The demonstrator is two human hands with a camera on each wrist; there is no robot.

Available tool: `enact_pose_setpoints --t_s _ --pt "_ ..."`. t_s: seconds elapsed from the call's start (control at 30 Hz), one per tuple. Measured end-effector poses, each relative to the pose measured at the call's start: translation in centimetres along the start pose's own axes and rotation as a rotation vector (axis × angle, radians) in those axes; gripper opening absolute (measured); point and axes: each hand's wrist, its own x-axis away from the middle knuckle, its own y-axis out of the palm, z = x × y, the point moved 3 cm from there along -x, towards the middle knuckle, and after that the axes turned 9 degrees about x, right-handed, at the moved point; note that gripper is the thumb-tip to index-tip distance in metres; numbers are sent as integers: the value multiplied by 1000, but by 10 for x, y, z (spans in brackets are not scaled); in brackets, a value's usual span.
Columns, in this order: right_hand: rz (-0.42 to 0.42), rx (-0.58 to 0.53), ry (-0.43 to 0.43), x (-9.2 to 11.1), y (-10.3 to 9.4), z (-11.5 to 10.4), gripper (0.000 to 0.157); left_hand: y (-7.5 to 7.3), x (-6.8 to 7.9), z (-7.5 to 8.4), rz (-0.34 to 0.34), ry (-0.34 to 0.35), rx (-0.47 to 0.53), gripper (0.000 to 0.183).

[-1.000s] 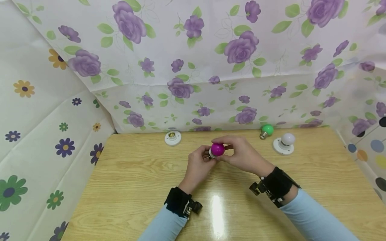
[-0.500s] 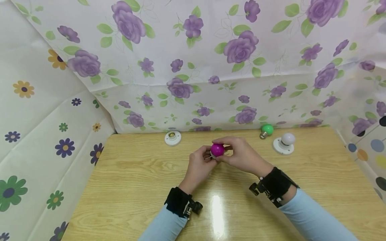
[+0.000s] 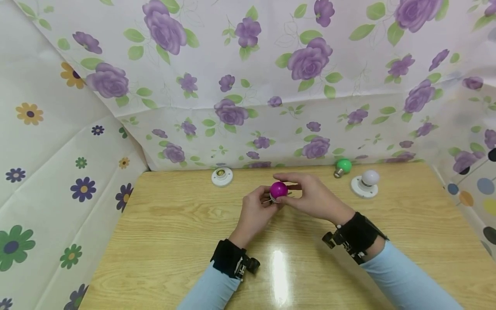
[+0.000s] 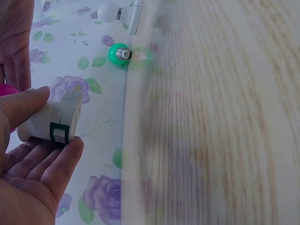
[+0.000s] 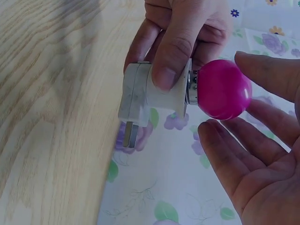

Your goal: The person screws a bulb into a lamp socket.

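My left hand grips a white plug-in lamp socket, its thumb on one side and fingers on the other. Flat metal prongs stick out of the socket, and a small switch shows on its end. A magenta round bulb sits in the socket's mouth, with part of its metal base visible. Around the bulb, my right hand has its fingers spread and relaxed. The thumb tip lies right at the bulb's edge, while the other fingers stand apart from it.
A white round lamp holder stands at the table's back edge, left of the hands. At the back right lie a green bulb and a white bulb mounted in a round base. Flowered sheeting rises behind the wooden table.
The right hand's fingers have loosened and spread away from the magenta bulb. Bulb and socket have shifted only slightly in the left hand's grip.
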Motion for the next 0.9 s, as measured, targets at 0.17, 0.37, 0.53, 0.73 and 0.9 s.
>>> enact_pose_setpoints --t_s 0.17,0.37,0.53,0.73,0.9 --pt "-8 6 -1 -1 1 0 47 -1 0 1 -5 -11 10 35" --pt "-11 -3 14 -1 3 1 42 -2 1 2 -5 -13 2 35" --pt "4 -12 23 0 3 1 41 -1 0 2 -6 -10 11 35" --pt "55 -21 41 1 3 1 41 -1 0 2 -3 -6 1 36" --pt "113 2 51 2 5 1 41 -1 -1 2 -3 7 12 34"
